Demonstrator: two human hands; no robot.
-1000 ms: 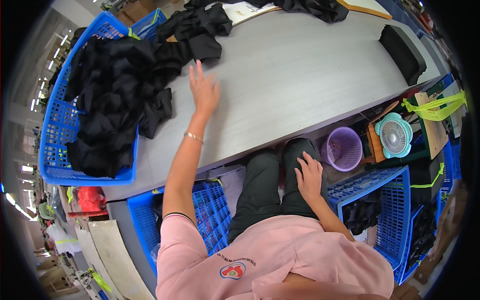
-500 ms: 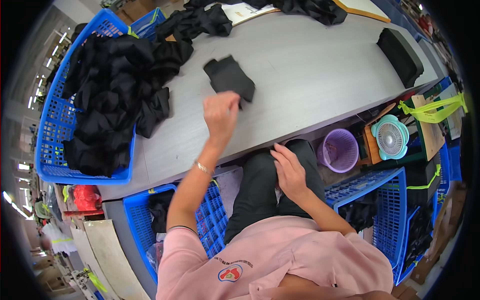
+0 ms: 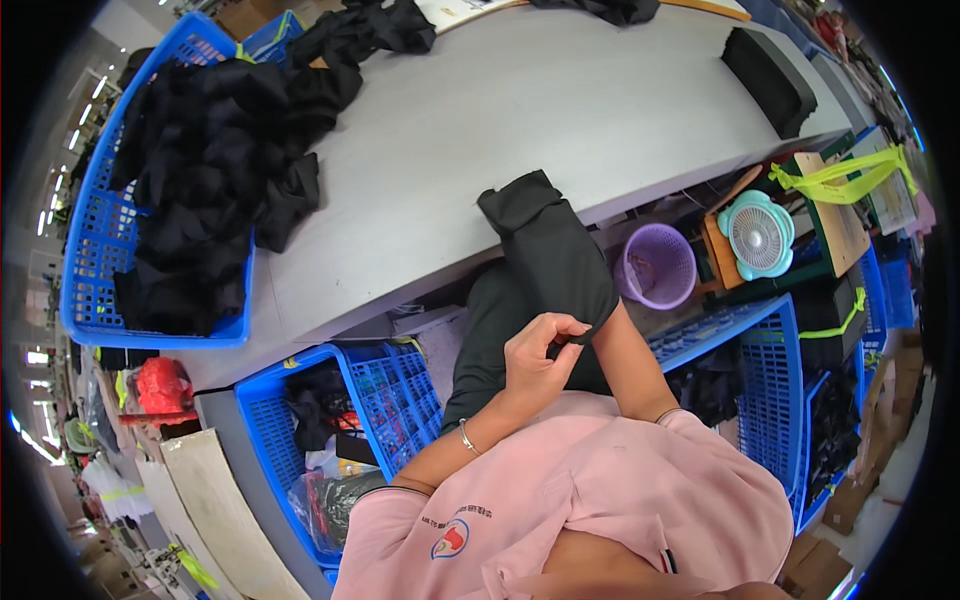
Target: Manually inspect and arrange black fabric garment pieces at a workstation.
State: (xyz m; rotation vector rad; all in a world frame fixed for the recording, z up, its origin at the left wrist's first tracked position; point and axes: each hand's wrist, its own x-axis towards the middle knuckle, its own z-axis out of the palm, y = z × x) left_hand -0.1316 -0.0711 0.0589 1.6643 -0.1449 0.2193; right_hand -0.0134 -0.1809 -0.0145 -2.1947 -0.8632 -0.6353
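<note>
Across the upper half of the frame runs a grey table point(image 3: 430, 140), its near edge sloping up toward the right. Along the bottom sits a person in a pink shirt point(image 3: 620, 470) and dark trousers point(image 3: 485, 345). At upper left, a blue basket point(image 3: 75, 300) stands at the table's end; a pile point(image 3: 200, 190) of rumpled black fabric fills it and spills over its right side. Lower down are a left basket point(image 3: 385, 400), also blue, with dark fabric and a clear bag inside, and a right basket point(image 3: 768, 370) on the other side of the person.

Near the middle is the cloth point(image 3: 550, 240), a black piece held above the lap, its upper end overlapping the table's near edge. A folded black stack point(image 3: 770, 82) lies at upper right on the table. Right of centre, below the table's edge, are a purple bin point(image 3: 685, 265) and a teal fan point(image 3: 757, 236).

The left hand point(image 3: 540, 365), below centre, has its fingers curled, thumb and forefinger nearly meeting as they pinch the cloth's lower edge. The right hand is hidden behind or inside the cloth; only the forearm point(image 3: 632, 362) shows, so how far those fingers are open cannot be told. A thin bracelet point(image 3: 466, 436) circles the left wrist.
</note>
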